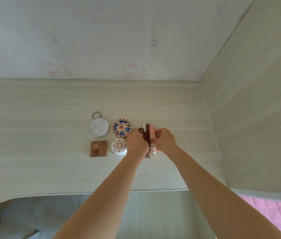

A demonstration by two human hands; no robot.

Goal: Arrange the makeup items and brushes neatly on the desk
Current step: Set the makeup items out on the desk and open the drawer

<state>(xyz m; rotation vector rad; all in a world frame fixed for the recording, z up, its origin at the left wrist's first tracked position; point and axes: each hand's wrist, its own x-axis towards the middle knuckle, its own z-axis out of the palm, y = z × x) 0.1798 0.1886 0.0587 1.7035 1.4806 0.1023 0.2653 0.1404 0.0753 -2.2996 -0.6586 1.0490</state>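
Pale wood desk (50, 135): runs to the wall, with the makeup laid out near the middle.
Four compacts: set in a square; round mirror (99, 127) with a ring at back left, blue-patterned compact (122, 127) beside it, brown palette (98, 149) at front left, white compact (119, 146) at front right.
Brushes and sticks (147, 130): bunched side by side just right of the compacts, pointing toward the wall.
Left hand (137, 144): fingers curled on the bundle's left side.
Right hand (165, 139): fingers curled on its right side, pressing inward.
Wallpaper (129, 69): pale, with pink cartoon cats.
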